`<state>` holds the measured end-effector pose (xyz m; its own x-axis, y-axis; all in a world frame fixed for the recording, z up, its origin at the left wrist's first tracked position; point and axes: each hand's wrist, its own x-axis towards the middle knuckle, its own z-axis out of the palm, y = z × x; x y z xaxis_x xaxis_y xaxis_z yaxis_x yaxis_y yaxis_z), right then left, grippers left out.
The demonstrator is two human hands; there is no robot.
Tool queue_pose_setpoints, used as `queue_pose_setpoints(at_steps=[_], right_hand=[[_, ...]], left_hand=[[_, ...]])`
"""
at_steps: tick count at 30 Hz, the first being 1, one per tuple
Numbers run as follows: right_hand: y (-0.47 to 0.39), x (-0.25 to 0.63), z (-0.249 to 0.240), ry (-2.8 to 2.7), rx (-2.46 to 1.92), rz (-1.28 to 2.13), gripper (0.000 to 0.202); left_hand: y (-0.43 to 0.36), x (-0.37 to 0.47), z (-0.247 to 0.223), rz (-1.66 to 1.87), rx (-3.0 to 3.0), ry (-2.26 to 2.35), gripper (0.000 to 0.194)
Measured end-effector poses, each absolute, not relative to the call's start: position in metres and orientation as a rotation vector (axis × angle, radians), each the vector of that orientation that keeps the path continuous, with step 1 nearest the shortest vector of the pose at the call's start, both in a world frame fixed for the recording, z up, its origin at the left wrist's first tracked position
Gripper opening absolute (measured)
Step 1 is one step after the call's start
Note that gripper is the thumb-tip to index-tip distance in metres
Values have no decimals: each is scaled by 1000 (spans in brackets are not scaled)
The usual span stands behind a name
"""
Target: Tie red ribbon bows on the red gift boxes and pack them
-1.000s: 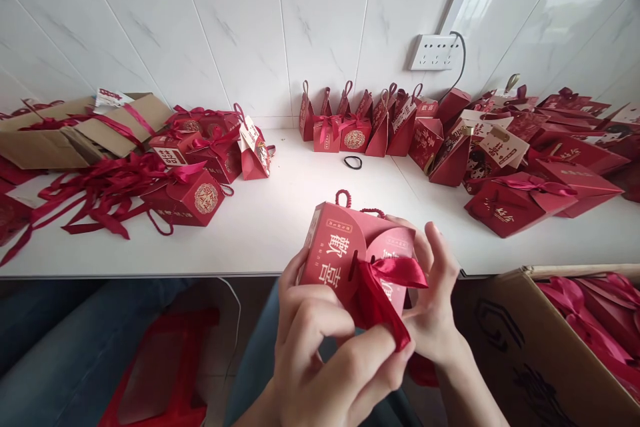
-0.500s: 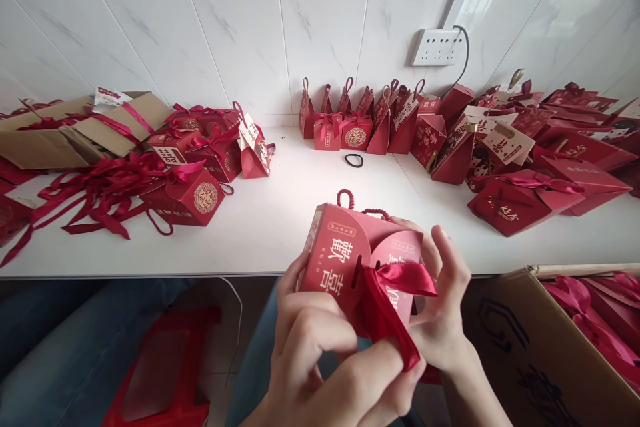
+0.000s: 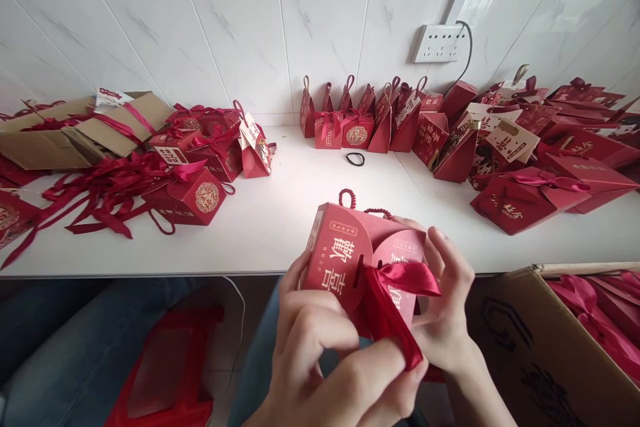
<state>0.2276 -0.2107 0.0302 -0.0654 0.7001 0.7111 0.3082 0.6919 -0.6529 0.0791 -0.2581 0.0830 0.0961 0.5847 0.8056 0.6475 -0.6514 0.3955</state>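
A red gift box (image 3: 334, 247) with pale printed characters is held up in front of the table edge, tilted toward me. Twisted red cord loops (image 3: 347, 198) stick up from its far side. A shiny red ribbon (image 3: 395, 307) runs through slots in the box's front flaps. My left hand (image 3: 325, 347) is closed, with some fingers against the box's near side and its fingertips pinching the ribbon's hanging end. My right hand (image 3: 447, 307) grips the box from the right, its thumb near the ribbon; some of its fingers are hidden behind the box.
A pile of loose red ribbons (image 3: 113, 193) and a finished-looking red box (image 3: 193, 197) lie left on the white table (image 3: 280, 227). Several handled boxes (image 3: 357, 130) line the wall. More boxes (image 3: 530, 197) crowd the right. A cardboard carton (image 3: 520, 333) stands below, right. A red stool (image 3: 165, 367) is lower left.
Both hands keep the same hold on the gift box and ribbon. The whole view has shifted very slightly; otherwise almost nothing differs.
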Motion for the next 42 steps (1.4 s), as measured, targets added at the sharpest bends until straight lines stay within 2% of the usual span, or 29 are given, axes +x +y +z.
queue_pose_setpoints(at_steps=[11, 14, 18, 21, 28, 33, 38, 40, 42], right_hand=[[-212, 229, 32, -1652, -758, 420, 93], [-214, 239, 30, -1701, -751, 440, 98], [-208, 259, 30, -1560, -892, 489, 104], [-195, 270, 31, -1216, -881, 727, 101], [-185, 279, 42, -714, -761, 1385, 62], [-192, 270, 49, -703, -569, 1655, 63], [-194, 263, 45, -878, -607, 1660, 73], [-195, 263, 42, -977, -706, 1516, 75], [-197, 265, 41, -1133, -813, 1223, 72]], left_hand=[[-259, 79, 88, -1760, -2182, -1365, 9], [-244, 64, 86, -1822, -2012, -1558, 10], [-214, 37, 73, -1688, -1966, -1939, 18], [-199, 35, 59, -1628, -2145, -2024, 19], [-197, 70, 35, -1522, -2658, -1807, 22], [-197, 76, 27, -1491, -2703, -1724, 23], [-200, 76, 30, -1483, -2728, -1744, 24], [-200, 72, 32, -1501, -2731, -1782, 24], [-198, 65, 35, -1569, -2661, -1854, 24]])
